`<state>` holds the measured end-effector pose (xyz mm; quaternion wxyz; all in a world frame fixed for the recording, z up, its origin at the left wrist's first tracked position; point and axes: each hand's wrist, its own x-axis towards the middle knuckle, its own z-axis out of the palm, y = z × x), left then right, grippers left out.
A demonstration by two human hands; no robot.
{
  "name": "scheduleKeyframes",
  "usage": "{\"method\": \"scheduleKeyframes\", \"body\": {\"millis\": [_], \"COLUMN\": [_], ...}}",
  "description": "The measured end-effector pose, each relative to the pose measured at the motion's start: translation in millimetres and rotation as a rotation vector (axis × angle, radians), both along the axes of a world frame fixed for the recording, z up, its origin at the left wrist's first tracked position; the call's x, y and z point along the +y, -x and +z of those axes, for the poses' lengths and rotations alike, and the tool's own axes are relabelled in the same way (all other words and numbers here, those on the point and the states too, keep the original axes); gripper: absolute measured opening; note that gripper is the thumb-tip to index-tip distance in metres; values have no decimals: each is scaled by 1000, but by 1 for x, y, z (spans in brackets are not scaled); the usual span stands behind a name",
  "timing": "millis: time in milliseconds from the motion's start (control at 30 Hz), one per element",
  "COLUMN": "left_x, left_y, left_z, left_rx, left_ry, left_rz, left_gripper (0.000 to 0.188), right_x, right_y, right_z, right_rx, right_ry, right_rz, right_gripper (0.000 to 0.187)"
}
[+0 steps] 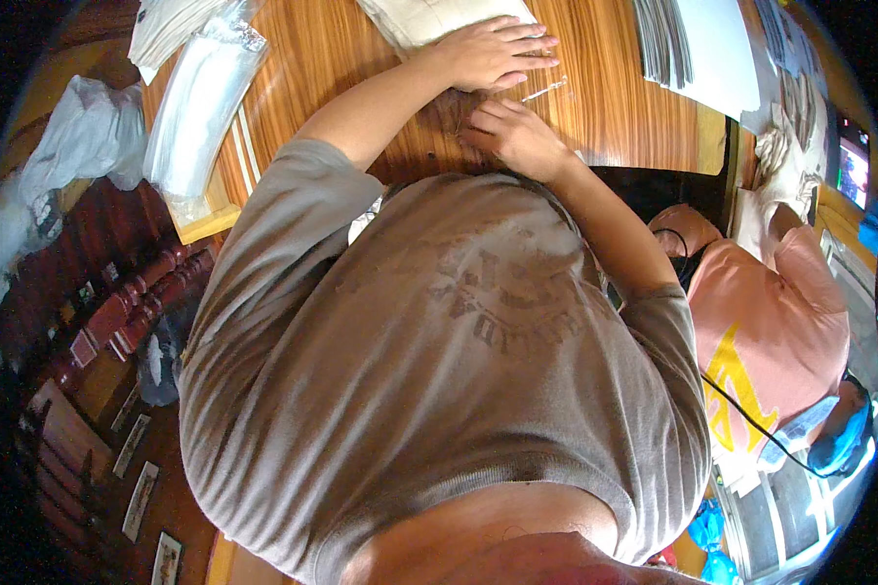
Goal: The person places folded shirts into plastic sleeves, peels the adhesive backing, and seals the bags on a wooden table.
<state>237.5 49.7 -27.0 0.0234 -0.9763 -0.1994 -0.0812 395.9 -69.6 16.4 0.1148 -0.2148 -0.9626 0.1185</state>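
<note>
At 12 o'clock on your striped wood-grain tabletop (619, 117), creased, off-white cloth-like stack (421, 16), one edge facing 6, long axis cropped; your left hand (502, 57) spread flat over that edge, fingers toward 3, right hand (519, 138) curled, no telling what it grips.

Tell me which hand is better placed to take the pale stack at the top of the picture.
Probably the left hand: in this view it overlaps the near edge of the pale stack, fingers extended, while the right hand sits nearer the body, fingers bent.
</note>
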Motion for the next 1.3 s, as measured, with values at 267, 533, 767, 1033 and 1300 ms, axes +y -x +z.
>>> {"method": "scheduleKeyframes", "body": {"millis": [267,533,767,1033,1300], "left_x": [-4,-150,-227,-218,-114], "left_y": [-3,56,104,128,108], "left_z": [-15,21,-2,13,8], "left_rx": [-116,-216,127,-392,-1369], "left_ry": [60,185,-13,444,1190], "left_rz": [-34,490,561,550,981], "left_gripper": [59,58,57,28,26], "right_x": [5,19,-22,-32,37], "right_y": [-33,-110,-112,-97,-18], "right_z": [0,-11,-22,-29,-39], "right_rx": [38,-37,-164,207,784], "right_ry": [-7,154,244,179,802], "right_rz": [82,-213,-54,-104,-1005], "right_gripper": [43,89,78,28,22]}}
